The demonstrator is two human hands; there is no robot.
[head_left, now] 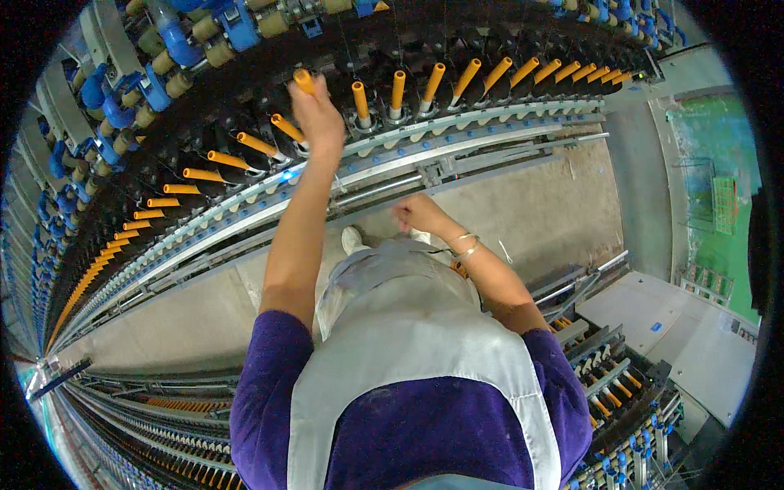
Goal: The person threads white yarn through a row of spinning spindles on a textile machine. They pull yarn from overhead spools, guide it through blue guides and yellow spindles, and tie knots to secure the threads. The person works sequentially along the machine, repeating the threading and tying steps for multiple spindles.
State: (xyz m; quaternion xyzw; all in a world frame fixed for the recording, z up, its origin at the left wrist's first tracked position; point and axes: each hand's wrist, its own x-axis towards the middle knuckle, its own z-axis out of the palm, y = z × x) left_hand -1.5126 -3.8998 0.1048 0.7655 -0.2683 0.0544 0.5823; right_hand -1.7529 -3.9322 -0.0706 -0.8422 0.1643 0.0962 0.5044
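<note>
My left hand point(320, 122) reaches out to a long row of spindles and is closed around a yellow bobbin point(303, 79), whose top stands out above the fingers. Just left of it, another yellow bobbin point(287, 128) leans on its spindle. To the right, a bobbin point(360, 102) with a pale lower part stands in the same row. My right hand point(421, 214) is held in front of my apron, apart from the machine, its fingers curled and slightly blurred. Whatever those fingers may hold is hidden. A bracelet point(466, 247) circles the right wrist.
The spinning machine's metal rail point(474, 135) curves along the row below the bobbins. Blue and tan fittings point(237, 28) hang above. Behind me stands a second machine with yellow bobbins point(612, 392). A concrete aisle floor point(539, 196) runs between, with a grey cabinet point(653, 318) at right.
</note>
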